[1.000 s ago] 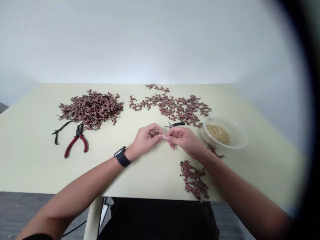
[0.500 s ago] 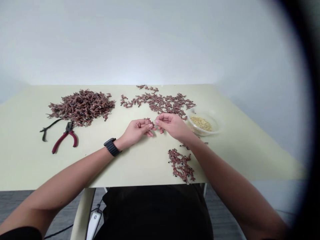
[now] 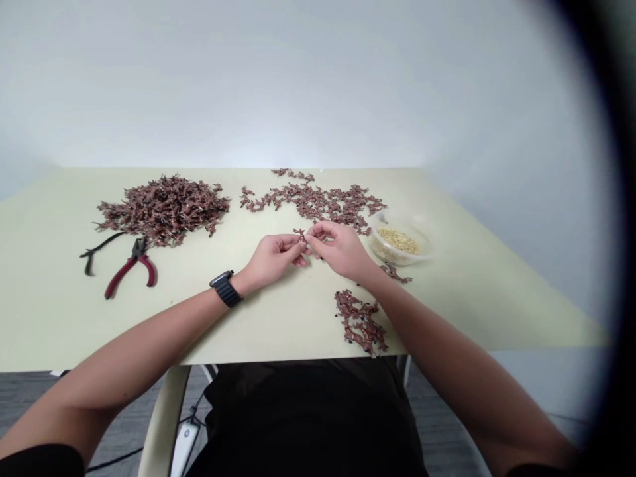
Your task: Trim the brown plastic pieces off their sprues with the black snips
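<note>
Over the middle of the table my left hand pinches a small brown figurine, which looks like an animal with thin legs and pokes up above the fingertips. My right hand is closed in a pinch right beside it, its thumb and forefinger meeting at the figurine's side. Whatever sits between those right fingertips is too small to make out. Just right of that hand stands a clear plastic bowl holding many tiny gold-coloured pieces.
A big heap of brown figurines lies at the left. Loose figurines spread behind my hands, and a smaller group lies near the front edge. Red-handled pliers and a black-handled tool rest at the left.
The figurine has turned in the left fingers and now stands higher above them. Both hands have drawn closer together, with the right fingertips now at the figurine. The view has shifted slightly.
</note>
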The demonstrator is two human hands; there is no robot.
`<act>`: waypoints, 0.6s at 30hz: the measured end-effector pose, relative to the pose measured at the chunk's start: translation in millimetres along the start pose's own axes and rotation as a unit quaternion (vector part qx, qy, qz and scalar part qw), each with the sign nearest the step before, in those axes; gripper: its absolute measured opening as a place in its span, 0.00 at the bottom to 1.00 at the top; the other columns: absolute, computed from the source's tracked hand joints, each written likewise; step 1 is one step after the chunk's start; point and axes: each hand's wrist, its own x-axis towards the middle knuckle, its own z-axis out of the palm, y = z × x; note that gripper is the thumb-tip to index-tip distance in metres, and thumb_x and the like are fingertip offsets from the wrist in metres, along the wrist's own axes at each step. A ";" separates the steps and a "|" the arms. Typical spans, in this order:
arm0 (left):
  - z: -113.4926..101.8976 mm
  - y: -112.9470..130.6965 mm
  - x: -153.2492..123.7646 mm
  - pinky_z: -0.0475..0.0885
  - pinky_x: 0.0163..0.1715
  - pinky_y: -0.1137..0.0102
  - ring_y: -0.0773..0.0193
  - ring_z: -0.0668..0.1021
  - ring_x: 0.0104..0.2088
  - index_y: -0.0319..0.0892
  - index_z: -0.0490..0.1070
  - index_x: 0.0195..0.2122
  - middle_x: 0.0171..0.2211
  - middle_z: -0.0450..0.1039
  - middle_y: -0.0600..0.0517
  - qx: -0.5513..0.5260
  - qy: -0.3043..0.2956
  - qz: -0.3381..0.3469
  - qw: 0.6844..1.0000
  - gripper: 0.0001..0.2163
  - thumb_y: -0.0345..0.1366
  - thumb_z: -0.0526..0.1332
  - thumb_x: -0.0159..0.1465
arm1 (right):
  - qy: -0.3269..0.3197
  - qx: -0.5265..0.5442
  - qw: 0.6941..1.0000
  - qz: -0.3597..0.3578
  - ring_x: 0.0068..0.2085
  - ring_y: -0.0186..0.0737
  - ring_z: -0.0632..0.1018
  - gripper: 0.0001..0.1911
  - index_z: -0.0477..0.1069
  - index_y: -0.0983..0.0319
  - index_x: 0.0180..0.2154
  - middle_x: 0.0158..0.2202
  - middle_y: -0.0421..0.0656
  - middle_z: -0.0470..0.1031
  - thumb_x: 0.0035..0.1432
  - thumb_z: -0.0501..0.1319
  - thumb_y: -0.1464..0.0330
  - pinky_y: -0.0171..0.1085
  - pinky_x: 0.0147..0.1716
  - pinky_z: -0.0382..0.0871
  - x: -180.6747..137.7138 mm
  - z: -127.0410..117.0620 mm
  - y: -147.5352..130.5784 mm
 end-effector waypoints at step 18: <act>1.9 10.9 -8.8 0.61 0.28 0.72 0.69 0.70 0.23 0.39 0.75 0.33 0.24 0.75 0.54 0.311 0.044 0.071 0.947 0.14 0.39 0.57 0.74 | 0.051 -0.099 0.994 -0.016 0.32 0.40 0.79 0.06 0.74 0.60 0.36 0.31 0.42 0.79 0.64 0.62 0.65 0.37 0.31 0.71 -4.5 8.7 -9.2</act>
